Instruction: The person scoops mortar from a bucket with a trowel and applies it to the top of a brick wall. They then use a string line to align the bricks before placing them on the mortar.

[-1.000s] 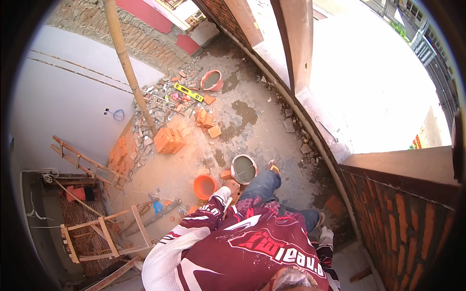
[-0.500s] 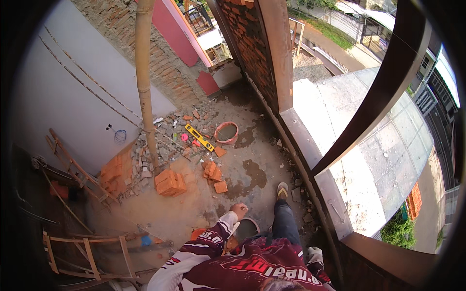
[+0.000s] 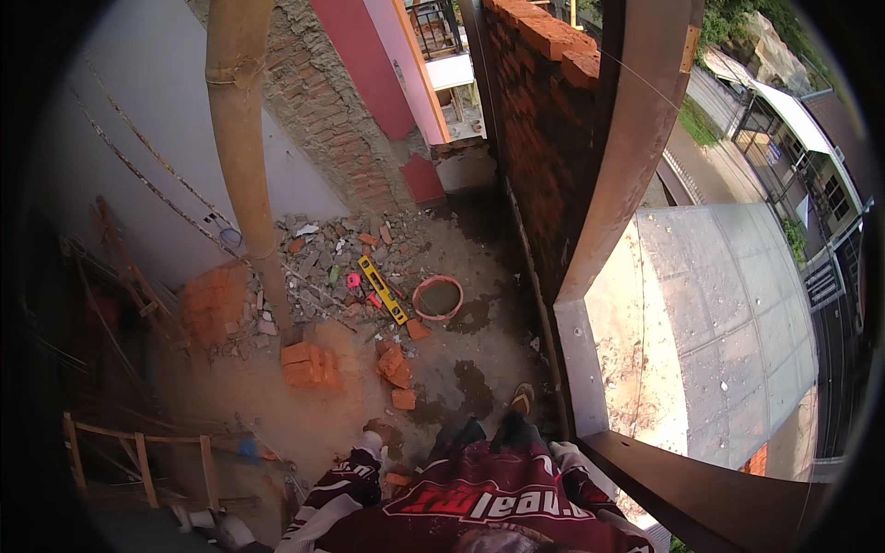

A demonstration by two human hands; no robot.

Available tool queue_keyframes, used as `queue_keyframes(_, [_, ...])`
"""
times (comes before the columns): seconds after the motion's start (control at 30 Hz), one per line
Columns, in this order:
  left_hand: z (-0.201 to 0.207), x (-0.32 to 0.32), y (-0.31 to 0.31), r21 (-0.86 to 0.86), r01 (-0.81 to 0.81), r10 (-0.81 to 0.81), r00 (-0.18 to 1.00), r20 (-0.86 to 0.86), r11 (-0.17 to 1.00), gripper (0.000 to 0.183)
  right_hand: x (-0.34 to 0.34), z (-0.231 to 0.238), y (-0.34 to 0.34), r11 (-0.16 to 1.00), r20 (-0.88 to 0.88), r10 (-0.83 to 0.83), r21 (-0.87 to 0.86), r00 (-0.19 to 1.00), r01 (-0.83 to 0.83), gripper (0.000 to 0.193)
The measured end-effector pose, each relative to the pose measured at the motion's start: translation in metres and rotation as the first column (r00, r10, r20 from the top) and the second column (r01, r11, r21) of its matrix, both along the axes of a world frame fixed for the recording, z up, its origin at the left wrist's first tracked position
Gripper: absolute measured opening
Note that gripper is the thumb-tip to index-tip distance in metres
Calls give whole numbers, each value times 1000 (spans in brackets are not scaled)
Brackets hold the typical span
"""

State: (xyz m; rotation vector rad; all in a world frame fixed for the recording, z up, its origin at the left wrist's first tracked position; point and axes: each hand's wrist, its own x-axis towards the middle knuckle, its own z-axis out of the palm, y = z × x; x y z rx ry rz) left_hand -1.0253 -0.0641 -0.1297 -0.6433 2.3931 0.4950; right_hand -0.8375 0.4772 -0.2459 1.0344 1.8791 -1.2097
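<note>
My left hand (image 3: pixel 382 431) hangs low, out in front of my body, near loose orange bricks on the floor; its fingers are too dim and small to make out. Close to the lower end of the window frame is my right hand (image 3: pixel 566 455), which looks pale, perhaps gloved. Its fingers are hard to see, and whether it touches the frame I cannot tell. Ahead of my feet lie a broken orange brick (image 3: pixel 394 366) and a smaller brick piece (image 3: pixel 404 399). Beyond them rest a yellow spirit level (image 3: pixel 382 290) and a round pink bucket (image 3: pixel 438 299) holding grey liquid.
A bamboo pole (image 3: pixel 241 138) stands at left, by a brick stack (image 3: pixel 311 366) and rubble (image 3: pixel 318 253). A wooden ladder (image 3: pixel 143 465) lies lower left. On the right, a dark frame (image 3: pixel 636 120) and unfinished brick wall (image 3: pixel 530 120) border a drop to a roof (image 3: pixel 728 304).
My left hand has drawn back leftward from the middle. My right hand has come up beside the frame. The view has shifted, and the bucket near my lap is out of sight.
</note>
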Motion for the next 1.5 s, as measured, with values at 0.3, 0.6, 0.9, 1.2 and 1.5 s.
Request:
queue_keyframes(0.3, [-5,-129,119,291,83,-84,996,-10,953,35,-155,47,20,756,-8,-590,-358,807,548,41])
queue_keyframes(0.6, [-75,-299,160,369,214,-228,974,-6,905,36,-193,33,30,715,15,-676,-224,736,662,47])
queue_keyframes(0.9, [-69,-622,165,282,150,-168,985,39,948,27,-344,20,5,907,213,-420,121,882,403,43])
queue_keyframes(1.2, [183,-984,347,767,452,130,818,-560,455,18,-639,137,10,890,-273,-429,33,861,454,44])
queue_keyframes(1.5, [444,-1157,511,454,863,263,396,-880,222,22,-869,266,7,990,-545,-131,-31,828,136,50])
